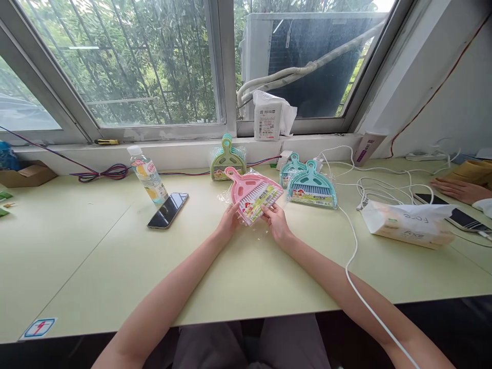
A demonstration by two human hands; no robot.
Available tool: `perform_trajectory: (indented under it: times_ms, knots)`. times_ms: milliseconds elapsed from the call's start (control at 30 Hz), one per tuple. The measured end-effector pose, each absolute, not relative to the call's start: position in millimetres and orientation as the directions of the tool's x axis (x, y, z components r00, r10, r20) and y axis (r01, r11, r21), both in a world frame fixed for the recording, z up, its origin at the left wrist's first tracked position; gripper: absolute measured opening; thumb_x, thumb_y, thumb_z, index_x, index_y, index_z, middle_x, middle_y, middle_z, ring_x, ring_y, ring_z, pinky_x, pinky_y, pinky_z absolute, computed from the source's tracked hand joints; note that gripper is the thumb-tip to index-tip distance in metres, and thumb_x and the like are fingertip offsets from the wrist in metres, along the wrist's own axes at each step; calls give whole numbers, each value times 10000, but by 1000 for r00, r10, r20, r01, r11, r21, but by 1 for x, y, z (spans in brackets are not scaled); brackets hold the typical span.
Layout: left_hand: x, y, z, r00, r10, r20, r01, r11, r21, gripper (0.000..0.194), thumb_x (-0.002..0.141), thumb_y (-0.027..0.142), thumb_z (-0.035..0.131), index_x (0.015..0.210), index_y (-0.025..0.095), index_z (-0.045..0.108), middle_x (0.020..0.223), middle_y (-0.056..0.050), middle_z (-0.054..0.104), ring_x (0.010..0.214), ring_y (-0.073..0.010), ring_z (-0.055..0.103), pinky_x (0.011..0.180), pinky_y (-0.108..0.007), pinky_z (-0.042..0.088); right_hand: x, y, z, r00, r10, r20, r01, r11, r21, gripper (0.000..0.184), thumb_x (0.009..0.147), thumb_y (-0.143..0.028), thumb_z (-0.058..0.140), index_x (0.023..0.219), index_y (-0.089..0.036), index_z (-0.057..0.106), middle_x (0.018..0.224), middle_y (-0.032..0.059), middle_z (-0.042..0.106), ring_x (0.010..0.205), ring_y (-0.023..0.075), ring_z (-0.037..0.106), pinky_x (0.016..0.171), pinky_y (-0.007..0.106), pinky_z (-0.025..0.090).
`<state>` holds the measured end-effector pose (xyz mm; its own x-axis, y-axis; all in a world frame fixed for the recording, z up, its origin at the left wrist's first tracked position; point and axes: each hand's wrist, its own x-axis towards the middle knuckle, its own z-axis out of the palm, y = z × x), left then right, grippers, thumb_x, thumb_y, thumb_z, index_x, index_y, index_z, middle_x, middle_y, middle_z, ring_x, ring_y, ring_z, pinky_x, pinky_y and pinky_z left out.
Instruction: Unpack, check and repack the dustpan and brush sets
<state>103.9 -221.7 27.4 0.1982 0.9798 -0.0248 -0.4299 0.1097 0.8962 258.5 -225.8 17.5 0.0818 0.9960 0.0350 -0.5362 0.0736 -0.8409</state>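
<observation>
Between my two hands is a pink mini dustpan-and-brush set (254, 192) in clear plastic wrap, tilted, with its handle toward the upper left. My left hand (228, 221) grips its lower left edge, and my right hand (275, 221) pinches the lower right side by the printed label. Just behind it stands a green dustpan set (227, 163), seemingly several together. To the right are blue-green wrapped dustpan sets, one in front (312, 188) and another partly hidden behind it (293, 166).
A drink bottle (148, 175) and a phone (168, 210) are at left. On the right lie a tissue pack (407, 225), white cables (378, 189) and another person's hand (461, 190) near a dark phone (467, 220). A white cable crosses over my right forearm.
</observation>
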Motion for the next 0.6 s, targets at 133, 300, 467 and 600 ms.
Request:
perform_trajectory:
  times_ms: [133,300,467,600]
  knots:
    - [103,-227,30,191,981,-41,-427,121,896,554,704,315,767,1211,168,597,1175,-94,684,1031,-232,654,815,-307,541,257,-229,19,18,998,64,-504,64,-861,400,675,-310,795,1018,-185,629,1020,60,718,933,216,699,844,377,598]
    - [101,-228,28,199,978,-63,-387,137,912,516,689,214,762,1179,157,607,1133,-85,698,975,-215,666,801,-293,546,257,-230,18,17,998,62,-486,63,-872,405,664,-334,803,1001,-185,633,988,55,724,909,216,700,841,380,597]
    - [102,-228,28,194,978,-70,-395,144,907,465,691,203,750,1133,152,613,1073,-84,708,885,-188,674,732,-269,555,258,-226,13,11,999,50,-482,49,-875,344,687,-295,781,985,-187,647,996,51,726,908,213,701,832,370,603]
    - [98,-226,31,169,982,-89,-349,144,926,475,690,194,725,1145,155,593,1039,-87,714,795,-183,680,644,-269,565,265,-219,15,-51,998,24,-436,0,-900,237,732,-258,744,938,-172,664,995,55,732,852,191,711,825,342,607]
